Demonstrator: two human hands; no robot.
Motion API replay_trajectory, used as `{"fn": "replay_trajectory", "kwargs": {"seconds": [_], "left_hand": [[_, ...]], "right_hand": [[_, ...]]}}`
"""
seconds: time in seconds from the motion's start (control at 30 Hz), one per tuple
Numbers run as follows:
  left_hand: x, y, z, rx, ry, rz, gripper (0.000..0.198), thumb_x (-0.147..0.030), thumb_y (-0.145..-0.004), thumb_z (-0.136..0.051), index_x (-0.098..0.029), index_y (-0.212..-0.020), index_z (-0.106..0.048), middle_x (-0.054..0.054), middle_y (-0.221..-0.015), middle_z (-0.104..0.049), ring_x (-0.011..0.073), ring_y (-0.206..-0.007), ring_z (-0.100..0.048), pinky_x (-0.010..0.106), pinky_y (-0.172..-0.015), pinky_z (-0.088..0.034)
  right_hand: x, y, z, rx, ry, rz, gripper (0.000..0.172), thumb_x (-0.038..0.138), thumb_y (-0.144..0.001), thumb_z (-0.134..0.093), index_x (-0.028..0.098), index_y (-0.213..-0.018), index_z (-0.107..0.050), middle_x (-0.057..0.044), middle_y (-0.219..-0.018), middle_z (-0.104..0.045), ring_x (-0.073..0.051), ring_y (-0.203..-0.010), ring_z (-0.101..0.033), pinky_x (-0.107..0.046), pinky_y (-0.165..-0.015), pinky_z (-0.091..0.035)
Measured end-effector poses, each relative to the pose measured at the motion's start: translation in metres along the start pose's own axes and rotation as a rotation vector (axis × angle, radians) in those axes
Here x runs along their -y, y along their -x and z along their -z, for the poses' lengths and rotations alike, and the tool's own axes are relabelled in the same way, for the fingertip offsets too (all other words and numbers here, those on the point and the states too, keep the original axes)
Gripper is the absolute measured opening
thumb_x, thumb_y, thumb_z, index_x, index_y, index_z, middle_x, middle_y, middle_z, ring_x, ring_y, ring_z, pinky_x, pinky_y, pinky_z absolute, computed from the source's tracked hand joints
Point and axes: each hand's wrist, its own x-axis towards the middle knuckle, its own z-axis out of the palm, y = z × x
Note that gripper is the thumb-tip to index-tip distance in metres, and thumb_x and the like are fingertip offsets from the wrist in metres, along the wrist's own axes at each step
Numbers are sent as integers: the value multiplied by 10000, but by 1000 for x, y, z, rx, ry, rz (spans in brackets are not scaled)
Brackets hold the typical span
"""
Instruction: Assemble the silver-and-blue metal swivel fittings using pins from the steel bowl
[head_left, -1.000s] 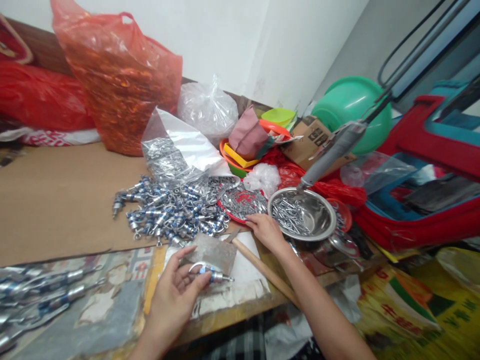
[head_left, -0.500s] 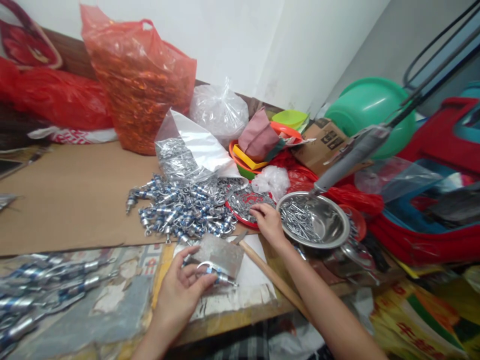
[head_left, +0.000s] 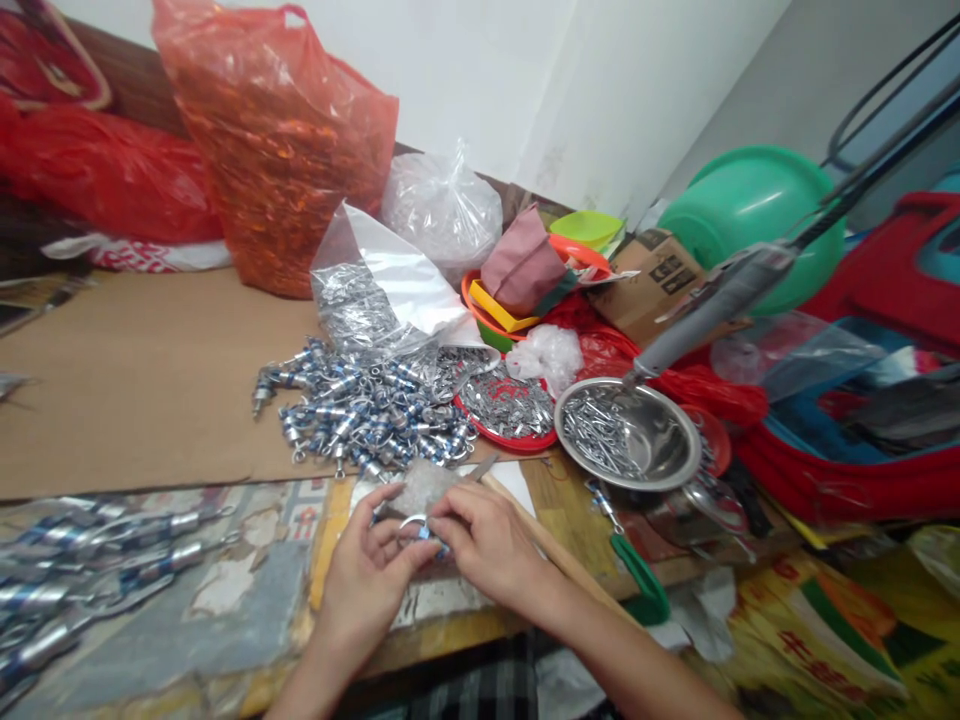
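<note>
My left hand (head_left: pixel 364 565) is closed on a small metal fitting (head_left: pixel 424 533) with a blue band and a curved silver wire, held between thumb and fingers. My right hand (head_left: pixel 491 545) meets it from the right, its fingertips pinched together at the fitting; whatever they hold is hidden. Behind both hands lies a flat grey metal plate (head_left: pixel 422 487), partly covered. Farther back is a heap of similar blue and silver fittings (head_left: pixel 360 410). Beside the heap, a red dish (head_left: pixel 517 445) holds many small flat metal pieces.
To the right stands a steel bowl (head_left: pixel 675 450) of metal pins. A wooden handle (head_left: pixel 562 560) lies beside my right forearm, with a green-handled tool (head_left: pixel 645 590) near the table edge. More fittings (head_left: pixel 90 580) lie at left. Filled bags (head_left: pixel 277 150) line the wall.
My right hand has come from the red dish, down and left, to the fitting in my left hand. The left hand keeps its hold. The green-handled tool has come into sight.
</note>
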Motion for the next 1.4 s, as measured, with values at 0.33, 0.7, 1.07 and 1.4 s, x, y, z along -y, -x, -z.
{"fn": "replay_trajectory", "kwargs": {"seconds": [0.33, 0.7, 1.07, 1.4], "left_hand": [[2, -1, 1, -10, 35, 23, 670, -203, -535, -728, -178, -1110, -386, -46, -599, -623, 138, -596, -629, 279, -612, -529], [5, -3, 1, -48, 29, 40, 728, -221, -479, -761, -169, -1111, -405, -31, -582, -633, 183, -613, -650, 325, -622, -540], [0, -1, -3, -65, 23, 43, 791, -216, -490, -759, -178, -1168, -353, -25, -565, -655, 173, -557, -649, 295, -578, -539], [0, -1, -3, -86, -31, 48, 725, -258, -496, -753, -181, -1139, -428, -19, -587, -673, 178, -607, -659, 293, -623, -534]], "right_hand": [[-18, 7, 7, -133, -169, -97, 168, 215, -835, -423, 197, -878, -583, -6, -796, -638, -131, -723, -581, -210, -628, -415], [-78, 67, 26, -99, 177, -232, 235, 255, -813, -463, 160, -1019, -528, -81, -920, -580, -199, -845, -580, -312, -727, -475], [-31, 75, 48, -20, 249, 172, 502, 80, -826, -396, 278, -1287, -369, -42, -881, -616, -149, -715, -591, -245, -616, -472], [-62, 86, 30, -195, -31, -124, 388, 223, -811, -485, 230, -1199, -499, -50, -1037, -624, -176, -914, -594, -276, -785, -484]]}}
